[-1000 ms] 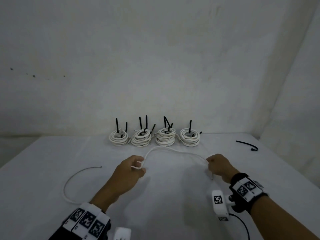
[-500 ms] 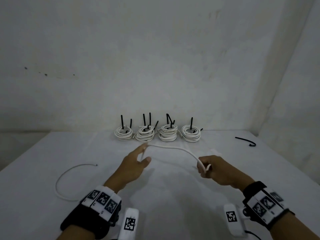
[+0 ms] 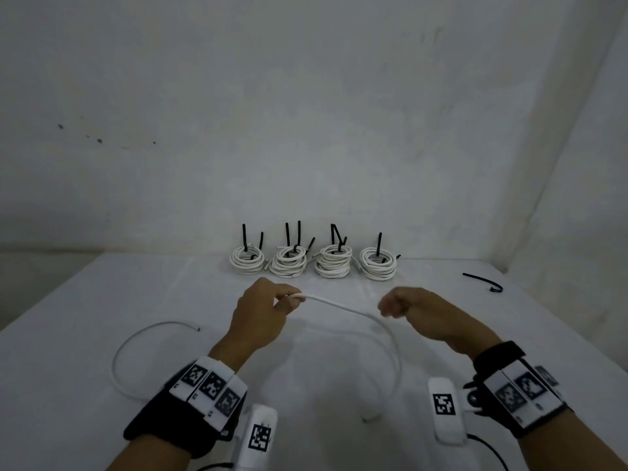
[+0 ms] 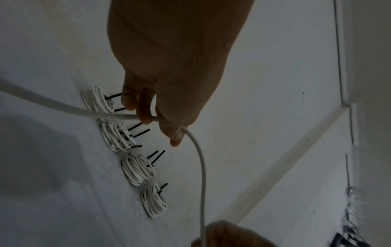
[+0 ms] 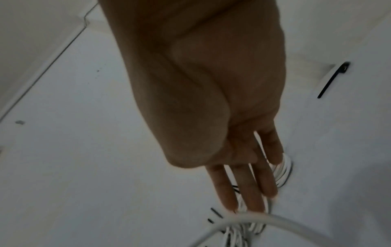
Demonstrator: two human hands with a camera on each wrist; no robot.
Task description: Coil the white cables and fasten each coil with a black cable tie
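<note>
My left hand pinches a loose white cable between thumb and fingers above the table's middle; the left wrist view shows the same pinch by the left hand on the cable. From there the cable arcs right, passes under my right hand and curves down toward me. The cable's other part lies in an arc on the table at the left. In the right wrist view the right hand has straight fingers, and the cable runs just past their tips. A loose black cable tie lies at the far right.
Several tied white coils with upright black tie tails stand in a row against the back wall. The white table meets walls at the back and right. A wrist camera cord trails near me.
My left hand has closed into a pinch on the cable. My right hand has released its grip, straightened its fingers and shifted toward the left hand. The cable now sags in a loop toward me.
</note>
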